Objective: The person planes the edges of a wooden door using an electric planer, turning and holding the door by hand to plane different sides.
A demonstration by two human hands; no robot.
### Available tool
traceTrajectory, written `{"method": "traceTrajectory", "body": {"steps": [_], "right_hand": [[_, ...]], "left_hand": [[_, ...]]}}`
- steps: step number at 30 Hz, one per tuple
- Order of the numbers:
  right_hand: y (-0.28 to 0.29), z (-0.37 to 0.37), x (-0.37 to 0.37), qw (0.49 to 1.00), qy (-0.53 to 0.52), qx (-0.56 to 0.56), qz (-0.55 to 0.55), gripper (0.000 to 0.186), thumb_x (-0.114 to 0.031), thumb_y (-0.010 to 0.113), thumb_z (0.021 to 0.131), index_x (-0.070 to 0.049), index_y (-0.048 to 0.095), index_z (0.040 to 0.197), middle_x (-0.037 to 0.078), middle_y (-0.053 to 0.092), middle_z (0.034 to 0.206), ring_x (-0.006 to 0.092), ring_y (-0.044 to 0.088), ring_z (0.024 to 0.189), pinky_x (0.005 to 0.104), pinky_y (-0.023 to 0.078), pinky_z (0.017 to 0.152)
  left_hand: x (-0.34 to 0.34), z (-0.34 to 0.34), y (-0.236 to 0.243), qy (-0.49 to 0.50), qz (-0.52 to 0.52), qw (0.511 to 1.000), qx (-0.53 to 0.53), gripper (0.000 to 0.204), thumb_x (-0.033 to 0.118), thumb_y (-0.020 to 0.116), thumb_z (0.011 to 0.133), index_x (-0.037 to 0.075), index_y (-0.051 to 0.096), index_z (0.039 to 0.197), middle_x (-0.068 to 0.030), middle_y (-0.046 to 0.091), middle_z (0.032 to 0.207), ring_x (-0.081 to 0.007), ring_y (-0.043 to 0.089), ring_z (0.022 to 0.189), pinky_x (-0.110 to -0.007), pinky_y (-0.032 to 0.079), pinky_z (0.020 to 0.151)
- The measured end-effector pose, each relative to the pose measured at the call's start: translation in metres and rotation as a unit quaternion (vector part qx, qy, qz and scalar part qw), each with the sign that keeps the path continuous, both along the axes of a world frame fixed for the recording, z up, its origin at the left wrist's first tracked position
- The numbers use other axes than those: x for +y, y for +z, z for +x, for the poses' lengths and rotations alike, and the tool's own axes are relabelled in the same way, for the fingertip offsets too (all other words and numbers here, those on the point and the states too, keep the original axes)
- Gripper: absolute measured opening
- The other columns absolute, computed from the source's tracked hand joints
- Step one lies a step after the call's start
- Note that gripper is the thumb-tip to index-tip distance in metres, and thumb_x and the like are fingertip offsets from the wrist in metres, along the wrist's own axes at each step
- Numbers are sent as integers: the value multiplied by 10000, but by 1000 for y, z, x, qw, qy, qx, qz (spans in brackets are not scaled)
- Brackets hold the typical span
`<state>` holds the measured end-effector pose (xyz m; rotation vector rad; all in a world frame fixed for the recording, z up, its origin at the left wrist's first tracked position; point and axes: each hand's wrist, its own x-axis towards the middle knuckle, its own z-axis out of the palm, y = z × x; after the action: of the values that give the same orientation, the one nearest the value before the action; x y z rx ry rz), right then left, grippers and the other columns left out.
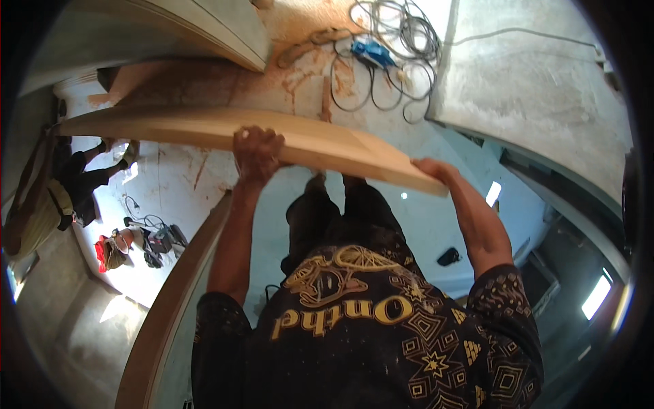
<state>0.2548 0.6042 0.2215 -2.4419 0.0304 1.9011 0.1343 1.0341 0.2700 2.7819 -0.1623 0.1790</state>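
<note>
A long, thick board of light brown wood [334, 146] stretches across in front of me, raised above the floor, from the far left to just right of my body. My left hand [257, 151] is closed around its near edge, about the middle, with the knuckles up. At the board's right end, my right hand [434, 168] grips the corner; some of those fingers are hidden behind the wood. Another person [44, 211] stands at the far left end with an arm raised to the board. That person's grip is too small to make out.
A blue power tool [372, 53] lies on the dusty floor beside a coiled black cable [414, 31]. Tools and bags, one a red item [101, 253], lie at left. An upright wooden frame [174, 307] stands by my left arm; a concrete surface [524, 75] is at upper right.
</note>
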Motion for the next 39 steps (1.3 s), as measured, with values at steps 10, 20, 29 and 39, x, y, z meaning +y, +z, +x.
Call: {"method": "traceTrajectory", "body": {"steps": [10,20,29,39], "right_hand": [[-11,-26,-68,831,-514,97,188,395,-218,547,1021,12,539,1342,228,643,1180,275,692,919,439,607,700],[-87,-107,-198,763,-571,69,295,545,-383,579,992,-55,466,1411,168,639,1078,254,684,854,373,584,726],[-223,-50,-442,861,-403,-15,309,378,-253,623,946,-26,603,1248,111,665,1076,188,665,878,325,557,639],[-335,25,-464,844,-396,12,360,401,-229,635,932,-34,552,1273,116,671,952,190,666,717,314,543,593]], "left_hand": [[-59,-11,-12,-3,84,995,60,695,736,710,616,129,697,955,-18,647,965,-250,574,1039,-594,265,1065],[-262,-20,-28,5,152,987,56,567,651,588,839,163,692,1109,-5,613,1202,-290,441,1308,-730,79,1146],[-435,-4,-54,132,29,991,-4,874,721,764,607,141,625,1246,-116,549,1279,-371,370,1368,-611,141,1159],[-472,-11,-105,135,60,986,-80,589,528,297,1030,52,642,1000,-138,605,1106,-357,507,1197,-513,313,1059]]}}
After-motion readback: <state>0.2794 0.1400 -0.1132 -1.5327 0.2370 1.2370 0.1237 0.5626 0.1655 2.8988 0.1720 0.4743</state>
